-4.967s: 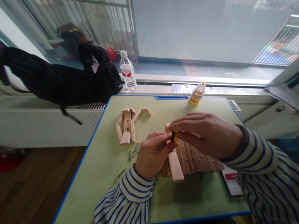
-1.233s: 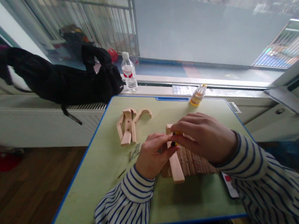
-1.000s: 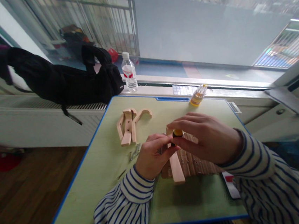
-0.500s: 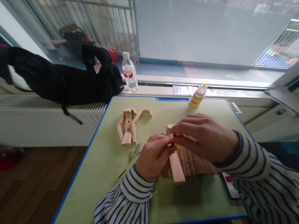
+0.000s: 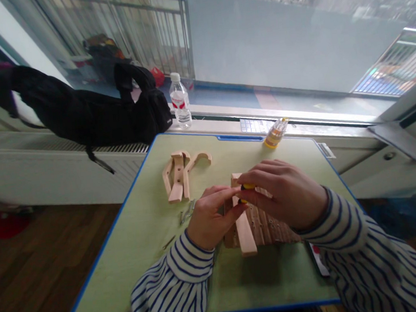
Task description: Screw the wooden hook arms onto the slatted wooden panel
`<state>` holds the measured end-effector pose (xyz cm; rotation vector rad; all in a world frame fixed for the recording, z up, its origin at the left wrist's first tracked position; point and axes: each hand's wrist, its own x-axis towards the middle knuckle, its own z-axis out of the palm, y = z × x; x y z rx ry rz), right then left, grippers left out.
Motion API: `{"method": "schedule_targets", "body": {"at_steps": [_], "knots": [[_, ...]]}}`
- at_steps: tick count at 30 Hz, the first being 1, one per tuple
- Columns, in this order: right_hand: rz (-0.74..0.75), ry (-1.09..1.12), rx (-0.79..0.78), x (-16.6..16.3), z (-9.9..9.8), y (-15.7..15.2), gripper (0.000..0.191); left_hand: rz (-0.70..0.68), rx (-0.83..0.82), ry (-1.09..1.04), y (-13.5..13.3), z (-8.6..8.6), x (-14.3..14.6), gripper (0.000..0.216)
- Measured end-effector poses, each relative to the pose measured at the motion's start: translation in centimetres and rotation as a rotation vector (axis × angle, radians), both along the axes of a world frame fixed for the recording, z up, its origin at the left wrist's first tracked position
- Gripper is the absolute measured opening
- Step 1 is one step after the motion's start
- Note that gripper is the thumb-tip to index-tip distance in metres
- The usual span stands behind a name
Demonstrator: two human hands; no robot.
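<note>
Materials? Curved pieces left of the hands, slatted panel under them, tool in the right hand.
Curved pieces: pale bare wood by the look, matt, drilled holes, no visible coat.
Slatted panel: darker wood-like strips, matt, dotted with holes; possibly bamboo.
Tool in the right hand: only a yellow and black bit shows, smooth, probably plastic.

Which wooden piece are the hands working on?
The straight bar on the slatted panel, where the right hand holds a yellow tool; the curved pieces lie loose.

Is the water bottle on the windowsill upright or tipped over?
Upright: the water bottle stands on the windowsill, white cap on top.
</note>
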<state>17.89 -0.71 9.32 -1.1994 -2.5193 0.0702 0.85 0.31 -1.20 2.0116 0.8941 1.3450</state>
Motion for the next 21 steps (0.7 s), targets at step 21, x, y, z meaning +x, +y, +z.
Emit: {"method": "schedule_targets", "body": {"at_steps": [21], "knots": [[0.051, 0.027, -0.046, 0.1, 0.7, 0.0, 0.022, -0.043, -0.014, 0.042, 0.1, -0.3, -0.3, 0.018]]}}
